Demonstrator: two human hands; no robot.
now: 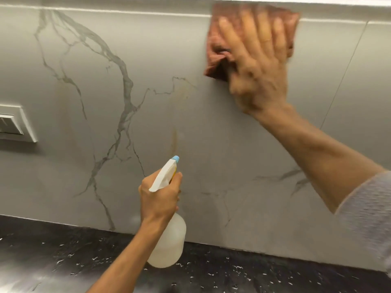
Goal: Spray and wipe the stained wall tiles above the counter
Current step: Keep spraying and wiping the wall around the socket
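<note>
Wall tiles [190, 115]: smooth grey marble-look finish, dark veining, faint brownish streaks. Counter [63, 256]: glossy black stone with white flecks. Spray bottle [169, 244]: translucent white plastic, blue nozzle tip; cloth [215, 49]: coarse reddish-brown fabric.

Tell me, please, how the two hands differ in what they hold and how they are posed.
The left hand is curled around the neck of a spray bottle, low near the counter; the right hand is spread flat, pressing a brown cloth high on the wall tiles. The left looks sharp, the right motion-blurred. Both face the wall.
</note>
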